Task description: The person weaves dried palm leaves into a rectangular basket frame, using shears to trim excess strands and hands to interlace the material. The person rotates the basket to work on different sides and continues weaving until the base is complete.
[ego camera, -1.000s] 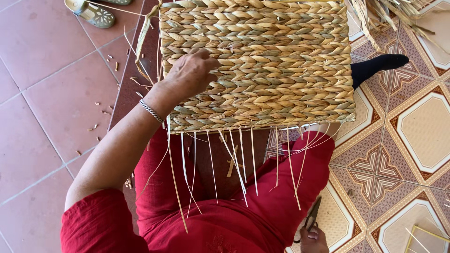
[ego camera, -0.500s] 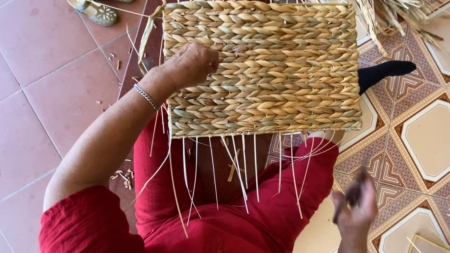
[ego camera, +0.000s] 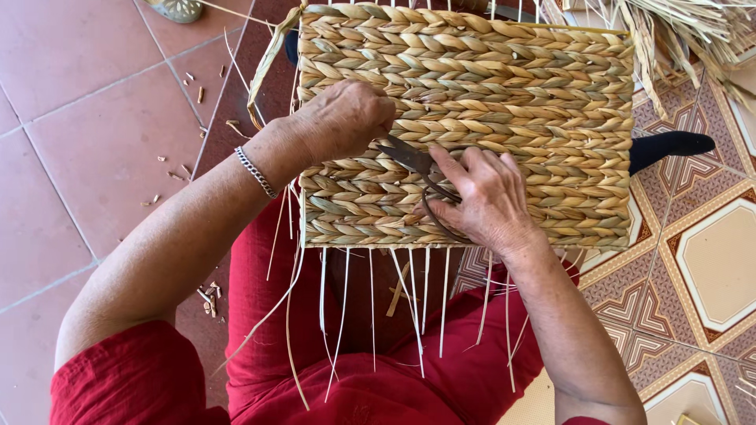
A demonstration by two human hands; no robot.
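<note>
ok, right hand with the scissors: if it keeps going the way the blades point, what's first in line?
The left hand. The right hand aims the scissors up-left across the woven mat, tips almost at the left fingers. Any gap between them is hard to judge.

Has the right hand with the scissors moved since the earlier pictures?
Yes. The right hand has come up from beside the lap onto the woven panel, scissors pointing toward the left hand.

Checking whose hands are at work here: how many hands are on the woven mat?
2: the left hand rests on the woven mat left of centre; the right hand holds scissors beside it.
</note>
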